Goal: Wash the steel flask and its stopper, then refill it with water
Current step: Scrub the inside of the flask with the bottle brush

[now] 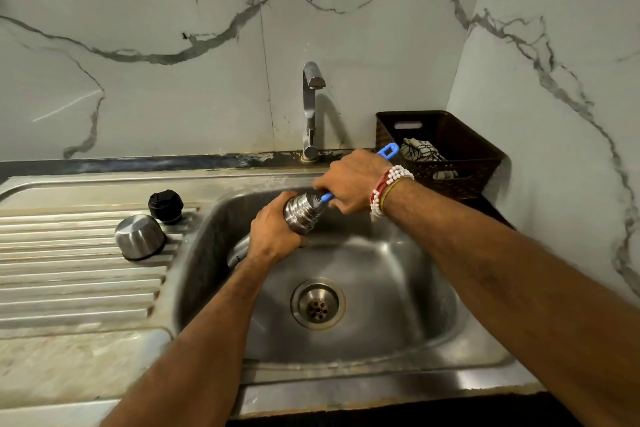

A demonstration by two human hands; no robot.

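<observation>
My left hand (273, 232) grips the steel flask (303, 213) near its neck, tilted over the sink basin (381, 270) with its mouth pointing up and right. In my right hand (349, 180) is a blue-handled bottle brush (388, 151); its white bristles sit at the flask's mouth. The black stopper (165, 205) stands on the ribbed drainboard (69, 270) to the left. Beside it the steel cup lid (140, 236) lies upside down. Most of the flask's body is hidden behind my left hand and forearm.
The chrome tap (310, 107) stands behind the basin with no water visibly running. A dark woven basket (457, 146) holding a patterned cloth sits on the counter at the right against the marble wall. The drain (318, 303) is in the basin's middle.
</observation>
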